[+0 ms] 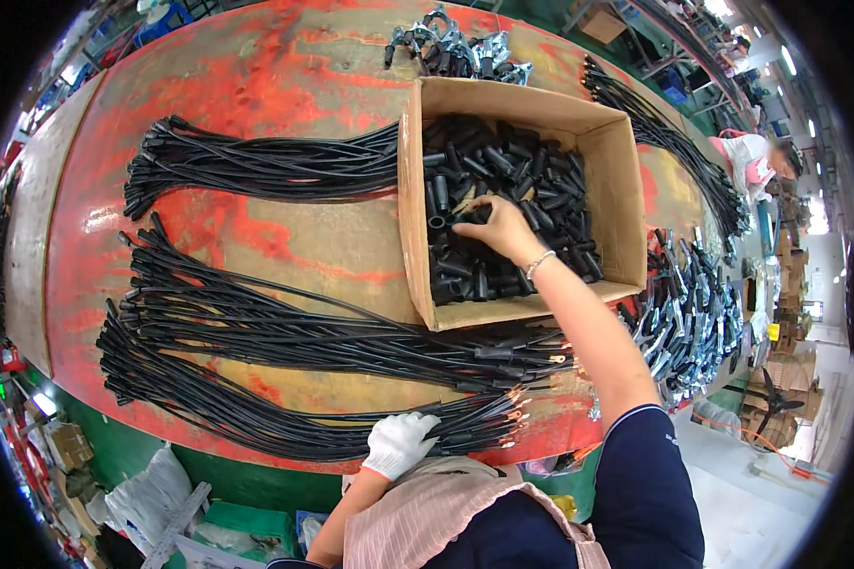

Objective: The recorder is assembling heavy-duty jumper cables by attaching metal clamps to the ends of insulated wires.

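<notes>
My bare right hand [499, 229] reaches into a cardboard box [524, 312] of loose black tubular sleeves [550, 204]. Its thumb and fingers curl round a black sleeve at the left side of the heap; the fingertips are partly hidden. In a white glove, my left hand [403, 444] lies closed on the nearest bundle of black cables [256, 424] at the table's front edge. Copper-coloured terminals [514, 415] show at that bundle's right end. Just behind it is another black cable bundle [285, 322], its right end below the box.
A third cable bundle [275, 166] runs to the box's left wall. Metal clamps [688, 318] are heaped on the right, with more clamps [455, 47] behind the box. Further cables [678, 142] lie at the far right, near another person [751, 163]. The table [95, 237] is worn red.
</notes>
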A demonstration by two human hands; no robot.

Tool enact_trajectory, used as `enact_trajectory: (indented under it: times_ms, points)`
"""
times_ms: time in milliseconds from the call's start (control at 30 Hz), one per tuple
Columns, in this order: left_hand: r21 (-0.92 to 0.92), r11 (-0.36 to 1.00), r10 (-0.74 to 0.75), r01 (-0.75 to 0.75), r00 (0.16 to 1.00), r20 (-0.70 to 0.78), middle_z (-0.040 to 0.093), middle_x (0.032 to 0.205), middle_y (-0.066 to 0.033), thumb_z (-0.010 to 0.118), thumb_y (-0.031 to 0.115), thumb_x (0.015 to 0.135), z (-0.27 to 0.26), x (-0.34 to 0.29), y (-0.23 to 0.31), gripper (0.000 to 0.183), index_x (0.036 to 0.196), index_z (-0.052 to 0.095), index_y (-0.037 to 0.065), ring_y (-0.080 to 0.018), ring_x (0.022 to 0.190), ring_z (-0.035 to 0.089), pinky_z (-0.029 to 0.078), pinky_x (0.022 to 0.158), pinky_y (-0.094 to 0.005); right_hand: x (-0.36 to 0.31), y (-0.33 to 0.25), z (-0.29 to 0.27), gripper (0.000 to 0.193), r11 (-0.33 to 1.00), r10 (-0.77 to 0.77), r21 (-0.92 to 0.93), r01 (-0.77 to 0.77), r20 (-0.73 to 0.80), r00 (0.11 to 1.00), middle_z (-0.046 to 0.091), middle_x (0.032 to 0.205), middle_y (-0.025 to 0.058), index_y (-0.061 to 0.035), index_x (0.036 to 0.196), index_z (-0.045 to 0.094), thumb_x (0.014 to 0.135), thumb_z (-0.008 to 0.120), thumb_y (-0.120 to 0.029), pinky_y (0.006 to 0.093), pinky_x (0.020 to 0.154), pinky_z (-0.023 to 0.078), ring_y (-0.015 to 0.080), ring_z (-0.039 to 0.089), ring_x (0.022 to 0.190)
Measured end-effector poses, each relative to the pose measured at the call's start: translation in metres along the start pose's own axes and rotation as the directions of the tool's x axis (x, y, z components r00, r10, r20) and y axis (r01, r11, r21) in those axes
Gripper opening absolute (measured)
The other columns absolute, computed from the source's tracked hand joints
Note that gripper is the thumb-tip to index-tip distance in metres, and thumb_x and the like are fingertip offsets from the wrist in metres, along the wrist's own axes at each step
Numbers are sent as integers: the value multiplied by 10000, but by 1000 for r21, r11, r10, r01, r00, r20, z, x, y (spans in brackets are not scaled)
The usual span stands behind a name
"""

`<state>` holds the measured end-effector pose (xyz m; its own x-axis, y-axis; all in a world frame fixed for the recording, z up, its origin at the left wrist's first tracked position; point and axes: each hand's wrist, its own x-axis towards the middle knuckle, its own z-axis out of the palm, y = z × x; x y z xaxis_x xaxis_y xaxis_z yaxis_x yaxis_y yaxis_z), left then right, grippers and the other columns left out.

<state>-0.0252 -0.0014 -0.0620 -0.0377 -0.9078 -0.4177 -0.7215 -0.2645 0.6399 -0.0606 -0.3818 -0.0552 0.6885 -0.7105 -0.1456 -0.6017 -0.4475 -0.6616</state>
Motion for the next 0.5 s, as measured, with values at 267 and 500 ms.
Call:
enact_trajectory:
  times_ms: [267, 500]
  points:
    - [11, 1000, -28, 28, 999, 36, 673, 929, -85, 635, 379, 828, -5, 3, -2, 308, 1070, 667, 192, -281, 818, 668, 541, 696, -421, 7, -14, 37, 479, 1000, 16, -26, -16, -7, 1000, 660, 999, 152, -48, 1066, 568, 691, 832, -186, 339, 869, 477, 325, 635, 979]
    - [5, 1000, 10, -9, 1000, -22, 663, 897, -89, 645, 351, 822, 6, 1, -5, 284, 1049, 667, 183, -288, 799, 661, 531, 688, -422, -4, -21, 42, 450, 930, -368, -27, 367, -20, 930, 611, 1026, 160, -79, 1084, 585, 678, 777, -74, 380, 849, 495, 350, 612, 965]
